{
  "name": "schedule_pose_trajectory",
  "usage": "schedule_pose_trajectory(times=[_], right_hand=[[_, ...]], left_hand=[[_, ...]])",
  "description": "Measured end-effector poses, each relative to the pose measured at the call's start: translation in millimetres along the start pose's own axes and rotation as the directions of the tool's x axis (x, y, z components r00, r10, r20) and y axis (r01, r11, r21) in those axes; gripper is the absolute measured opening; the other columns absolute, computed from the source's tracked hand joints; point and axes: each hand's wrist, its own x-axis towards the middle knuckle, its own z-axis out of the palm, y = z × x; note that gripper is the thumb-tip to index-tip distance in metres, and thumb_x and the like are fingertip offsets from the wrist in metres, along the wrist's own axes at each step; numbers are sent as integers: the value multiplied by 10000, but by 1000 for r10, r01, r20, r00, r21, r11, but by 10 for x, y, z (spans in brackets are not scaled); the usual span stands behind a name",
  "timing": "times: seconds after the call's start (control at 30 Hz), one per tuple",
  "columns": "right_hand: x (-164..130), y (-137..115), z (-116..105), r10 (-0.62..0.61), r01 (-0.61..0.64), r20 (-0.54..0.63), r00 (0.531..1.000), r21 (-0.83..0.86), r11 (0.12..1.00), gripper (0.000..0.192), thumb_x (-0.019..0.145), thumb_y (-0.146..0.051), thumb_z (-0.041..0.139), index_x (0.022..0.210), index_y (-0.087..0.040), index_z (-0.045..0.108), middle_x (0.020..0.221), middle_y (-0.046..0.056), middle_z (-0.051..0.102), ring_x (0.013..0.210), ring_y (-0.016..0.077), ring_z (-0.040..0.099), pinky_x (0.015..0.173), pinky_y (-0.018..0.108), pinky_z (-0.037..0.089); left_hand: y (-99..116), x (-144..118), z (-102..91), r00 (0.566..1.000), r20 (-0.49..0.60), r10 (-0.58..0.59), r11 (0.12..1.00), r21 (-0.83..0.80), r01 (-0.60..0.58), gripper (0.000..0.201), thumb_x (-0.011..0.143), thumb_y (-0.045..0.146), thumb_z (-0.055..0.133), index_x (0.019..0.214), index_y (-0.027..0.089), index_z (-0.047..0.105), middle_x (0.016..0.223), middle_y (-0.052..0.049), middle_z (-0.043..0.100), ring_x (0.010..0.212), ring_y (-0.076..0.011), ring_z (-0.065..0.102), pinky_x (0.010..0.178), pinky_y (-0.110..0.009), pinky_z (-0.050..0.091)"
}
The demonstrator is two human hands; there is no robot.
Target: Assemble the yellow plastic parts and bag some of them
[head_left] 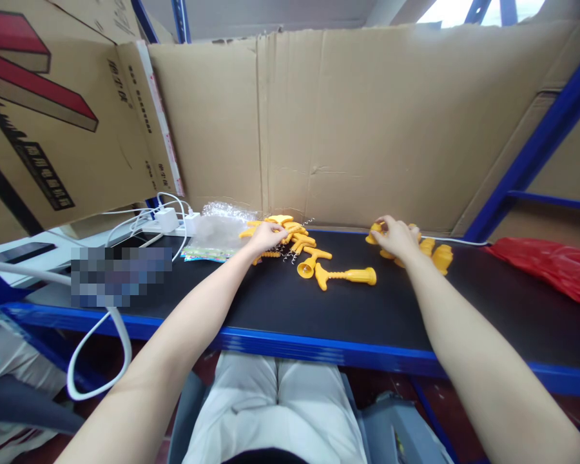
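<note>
Black desk (280, 303) surface is seen nearest, where two assembled yellow pieces (336, 269) are laid. Behind, the left hand (265, 236) is pinching a part from the yellow pile (290, 233); the right hand (396, 237) is curled over yellow caps (435, 252). Most seem unassembled.

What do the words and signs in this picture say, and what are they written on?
Nothing here can be read for sure.
Large brown cardboard box at the left: black printed characters on its side, flap and top edge, too small and slanted to read.
Same box: red and black arrow-like graphic, no readable words.
Small colourful plastic packet: print too blurred.
Pixelated patch on the black tabletop: unreadable.
</note>
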Motion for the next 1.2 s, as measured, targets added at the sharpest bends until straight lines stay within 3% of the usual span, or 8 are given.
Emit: schedule_pose_trajectory(times=[0.27,0.43,0.53,0.63,0.8,1.0,1.1,1.2], right_hand=[[-7,73,77,-8,26,111,994,-162,986,280,762,-355,465,942,-190,601,933,102,659,969,274,538,886,479,236],[-26,1,7,30,-1,107,994,-256,967,269,770,-305,432,876,-165,635,932,138,654,928,286,546,873,522,247],[-37,-39,-35,31,1,106,994,-287,958,278,772,-284,431,870,-156,657,966,154,648,940,298,537,866,554,257],[-52,-110,-85,-5,26,74,997,-286,958,289,775,-279,442,905,-151,667,1009,161,639,982,310,516,888,591,234],[-105,-421,-198,-171,173,29,985,-158,972,292,807,-300,478,991,-168,662,1068,142,632,1046,304,506,928,576,227],[-266,-990,-278,-421,375,197,886,232,897,294,854,-354,452,936,-187,679,845,68,685,780,204,594,766,353,391],[-374,-1195,-287,-539,377,288,791,464,801,309,865,-379,441,961,-204,677,847,42,690,701,164,586,670,274,405],[-456,-1303,-308,-591,349,357,723,550,759,309,868,-392,440,932,-210,682,855,27,690,694,158,585,647,252,408]], left_hand=[[-51,70,-18,987,-153,-58,996,58,67,156,655,242,581,755,149,655,517,35,514,474,-90,424,474,-221,278],[-145,125,-33,982,-186,30,994,107,-10,127,655,183,545,730,141,639,524,25,517,499,-107,451,486,-222,289],[-159,113,-42,975,-210,68,985,168,-33,214,686,157,508,842,142,653,620,1,580,587,-129,514,566,-225,367],[-173,92,-38,958,-206,202,957,251,-148,265,760,195,482,966,141,639,824,-50,647,774,-167,578,739,-269,431],[-260,111,-1,929,-105,354,889,347,-299,391,820,224,473,1195,121,521,1141,-138,578,1071,-219,515,957,-354,379],[-453,177,77,951,26,307,845,452,-285,574,792,138,445,1361,152,366,1181,-143,509,1142,-261,452,997,-415,344],[-520,200,118,965,83,249,834,489,-257,619,755,97,436,1366,179,373,1090,-122,519,1078,-265,475,970,-425,362],[-527,207,142,971,84,224,825,513,-235,576,758,108,426,1327,198,432,1051,-103,504,1046,-249,474,959,-403,367]])
